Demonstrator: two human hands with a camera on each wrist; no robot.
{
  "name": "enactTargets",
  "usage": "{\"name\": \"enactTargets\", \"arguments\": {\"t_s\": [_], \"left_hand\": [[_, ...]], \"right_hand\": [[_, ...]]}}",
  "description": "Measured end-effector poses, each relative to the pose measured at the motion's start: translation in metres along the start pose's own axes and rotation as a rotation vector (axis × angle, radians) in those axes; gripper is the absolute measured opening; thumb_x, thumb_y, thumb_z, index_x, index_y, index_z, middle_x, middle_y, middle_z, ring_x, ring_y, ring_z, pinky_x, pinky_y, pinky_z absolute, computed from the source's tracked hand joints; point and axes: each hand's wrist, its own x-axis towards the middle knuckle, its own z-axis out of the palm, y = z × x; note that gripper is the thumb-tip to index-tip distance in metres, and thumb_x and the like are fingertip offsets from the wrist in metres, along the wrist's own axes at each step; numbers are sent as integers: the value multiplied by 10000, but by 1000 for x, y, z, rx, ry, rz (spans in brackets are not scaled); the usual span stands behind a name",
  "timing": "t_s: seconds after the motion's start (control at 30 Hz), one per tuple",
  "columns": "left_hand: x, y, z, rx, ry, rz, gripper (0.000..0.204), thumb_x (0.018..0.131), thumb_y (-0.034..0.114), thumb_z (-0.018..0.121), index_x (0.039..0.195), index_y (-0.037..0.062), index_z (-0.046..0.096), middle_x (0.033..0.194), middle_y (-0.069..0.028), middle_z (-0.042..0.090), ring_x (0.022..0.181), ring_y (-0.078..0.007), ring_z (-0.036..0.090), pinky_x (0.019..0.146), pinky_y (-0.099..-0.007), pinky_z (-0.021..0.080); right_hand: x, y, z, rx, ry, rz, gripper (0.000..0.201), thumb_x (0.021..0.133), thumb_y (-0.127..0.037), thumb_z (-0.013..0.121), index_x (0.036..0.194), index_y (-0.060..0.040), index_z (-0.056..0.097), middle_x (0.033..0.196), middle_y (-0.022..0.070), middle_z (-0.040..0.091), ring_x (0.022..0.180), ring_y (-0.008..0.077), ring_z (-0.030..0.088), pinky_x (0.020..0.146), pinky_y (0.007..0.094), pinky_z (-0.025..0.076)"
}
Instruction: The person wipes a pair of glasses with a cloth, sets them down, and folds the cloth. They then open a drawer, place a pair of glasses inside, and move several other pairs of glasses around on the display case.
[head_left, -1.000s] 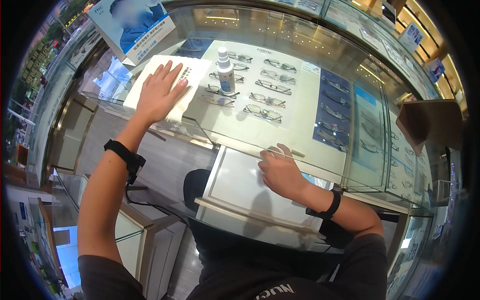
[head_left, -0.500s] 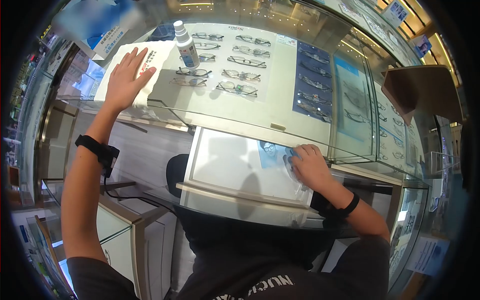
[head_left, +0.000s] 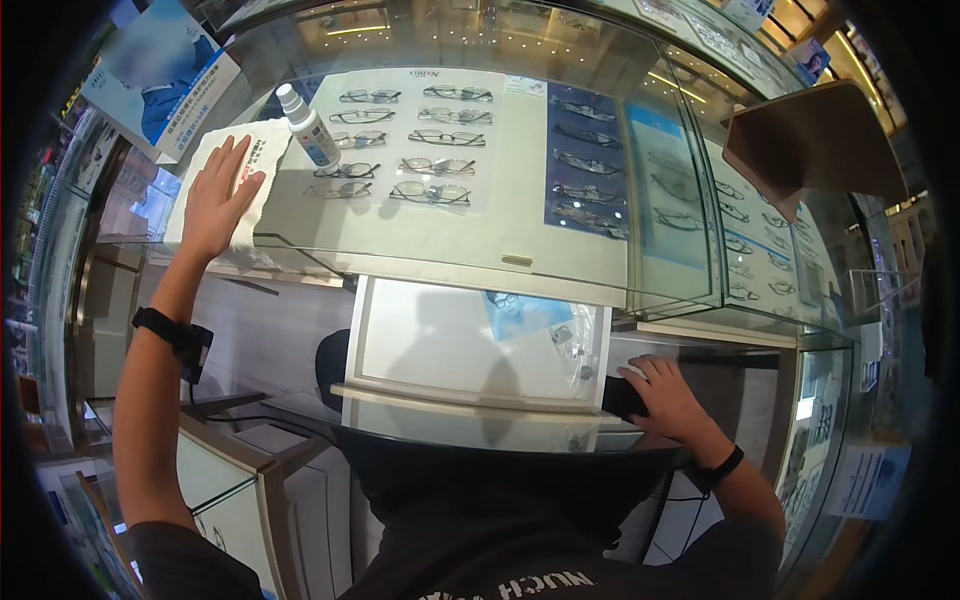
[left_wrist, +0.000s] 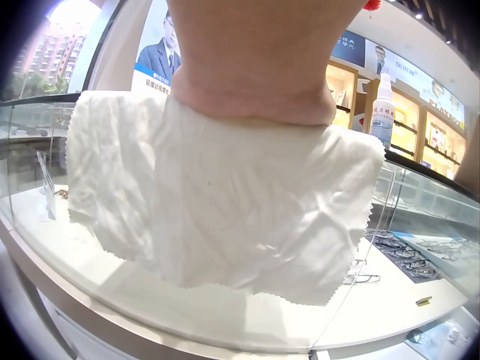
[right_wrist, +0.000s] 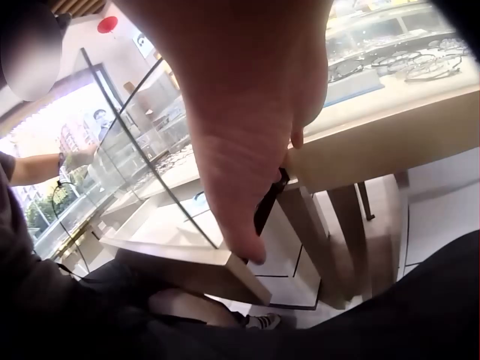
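My left hand (head_left: pixel 218 200) lies flat, fingers extended, on a white cleaning cloth (head_left: pixel 268 150) over the counter's front left corner. In the left wrist view the zigzag-edged cloth (left_wrist: pixel 217 202) hangs down over the glass edge. Just right of it a white spray bottle (head_left: pixel 312 135) stands upright on the glass. My right hand (head_left: pixel 672 405) is beside the right side of the pulled-out white drawer (head_left: pixel 430 340), its fingers loosely spread. A black shape (head_left: pixel 625 397) shows by those fingertips, partly hidden; I cannot tell what it is. The right wrist view shows the hand (right_wrist: pixel 247 142) close to the drawer's corner.
Inside the drawer lie a blue portrait card (head_left: pixel 525 315) and clear plastic packets (head_left: pixel 575 355). Rows of spectacles (head_left: pixel 430 165) sit under the counter glass. A poster stand (head_left: pixel 165 85) is at the back left, a brown angular stand (head_left: pixel 800 140) at the right. A cable (head_left: pixel 250 418) trails from the left wrist.
My right hand has moved from the counter's front edge, over the drawer's right part, to outside its right side. My left hand stays on the cloth. The head view has shifted.
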Motion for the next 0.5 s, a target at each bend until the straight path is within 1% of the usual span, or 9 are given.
{"name": "enactTargets", "arguments": {"t_s": [0.07, 0.1, 0.17, 0.2, 0.33, 0.4, 0.43, 0.47, 0.5], "left_hand": [[0, 0, 0, -2, 0, 3, 677, 989, 532, 517, 1564, 184, 430, 1637, -181, 352, 1532, -368, 282, 1233, -519, 191], [0, 0, -1, 1, -3, 2, 676, 990, 529, 518, 1563, 182, 431, 1637, -183, 350, 1534, -368, 279, 1233, -519, 191], [0, 0, 0, -4, 1, 4, 672, 989, 525, 523, 1560, 182, 436, 1636, -185, 352, 1532, -369, 282, 1232, -519, 195], [0, 0, -1, -7, 1, 5, 668, 989, 522, 527, 1557, 181, 440, 1635, -186, 354, 1531, -371, 285, 1231, -520, 198], [0, -1, 1, -18, 21, 6, 657, 986, 516, 540, 1546, 182, 459, 1626, -193, 367, 1522, -381, 302, 1227, -523, 208], [1, -1, 0, -17, 21, 6, 657, 986, 514, 541, 1546, 181, 458, 1627, -194, 366, 1522, -382, 302, 1227, -523, 208], [1, -1, 0, -21, 20, 8, 657, 986, 512, 543, 1546, 181, 458, 1627, -195, 365, 1522, -383, 302, 1227, -523, 207], [1, -1, 1, -21, 19, 7, 657, 986, 512, 543, 1546, 181, 458, 1627, -195, 365, 1522, -383, 302, 1227, -523, 207], [1, -2, 1, -17, 18, 8, 655, 986, 509, 543, 1546, 179, 458, 1627, -195, 363, 1521, -384, 301, 1227, -523, 209]], "right_hand": [[-1, -12, -3, 109, -25, -41, 901, 645, -374, 873, 1416, -79, 511, 1353, 168, 535, 1286, 358, 502, 1083, 485, 396], [1, -17, -1, 106, -21, -39, 901, 645, -374, 873, 1416, -79, 511, 1353, 168, 535, 1286, 358, 502, 1083, 485, 396], [9, -27, 7, 189, 59, -100, 1030, 601, -508, 870, 1443, -50, 493, 1365, 178, 532, 1300, 364, 493, 1093, 492, 384], [12, -30, 6, 167, 81, -139, 1014, 626, -564, 838, 1414, -21, 503, 1335, 176, 543, 1273, 364, 504, 1080, 488, 389], [17, -29, 1, 191, 110, -76, 956, 636, -527, 845, 1376, -14, 524, 1307, 175, 551, 1252, 357, 510, 1079, 475, 381], [16, -31, -6, 61, 102, 58, 892, 640, -468, 851, 1340, -12, 540, 1271, 172, 558, 1219, 354, 515, 1055, 460, 379], [14, -27, 5, 62, 101, 57, 892, 640, -468, 851, 1340, -12, 540, 1271, 172, 558, 1219, 354, 515, 1055, 460, 379], [11, -20, 25, 44, 154, 161, 899, 605, -424, 870, 1344, -32, 538, 1263, 165, 563, 1207, 371, 514, 1063, 475, 372], [11, -19, 30, 26, 207, 266, 913, 570, -379, 888, 1348, -53, 537, 1256, 159, 567, 1195, 388, 512, 1071, 489, 364]]}}
